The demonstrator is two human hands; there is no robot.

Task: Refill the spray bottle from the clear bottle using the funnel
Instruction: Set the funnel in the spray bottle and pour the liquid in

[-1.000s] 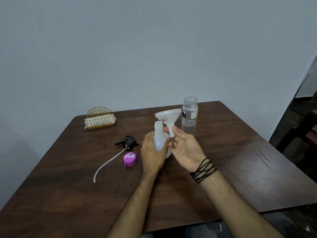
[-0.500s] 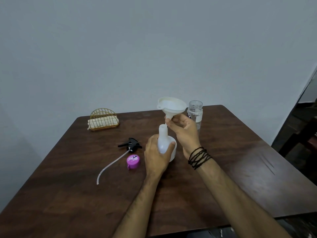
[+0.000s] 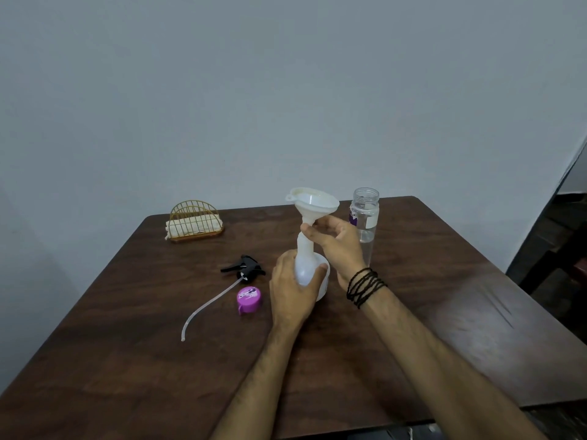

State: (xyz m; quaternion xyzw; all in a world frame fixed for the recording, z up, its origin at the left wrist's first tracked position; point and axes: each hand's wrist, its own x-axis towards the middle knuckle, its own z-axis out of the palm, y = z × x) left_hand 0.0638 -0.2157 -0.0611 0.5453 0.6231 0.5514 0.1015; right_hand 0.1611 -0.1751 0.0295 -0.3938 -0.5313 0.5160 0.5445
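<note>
The white spray bottle [image 3: 305,265] stands upright on the dark wooden table [image 3: 444,328], its neck uncapped. My left hand [image 3: 293,289] wraps around its round body. A white funnel [image 3: 314,201] sits upright above the bottle neck, with its spout at the mouth. My right hand [image 3: 338,241] pinches the funnel's stem at that joint. The clear bottle [image 3: 365,222], uncapped and partly filled with clear liquid, stands just behind and to the right of my right hand.
The black spray trigger head [image 3: 244,269] with its long clear tube [image 3: 206,308] lies left of the bottle. A purple cap [image 3: 249,300] lies beside it. A gold wire holder [image 3: 195,220] with napkins stands at the back left. A wall runs behind the table.
My right hand has lifted the funnel from beside the spray bottle, turned it upright and brought its spout down onto the bottle's neck. My left hand kept hold of the bottle.
</note>
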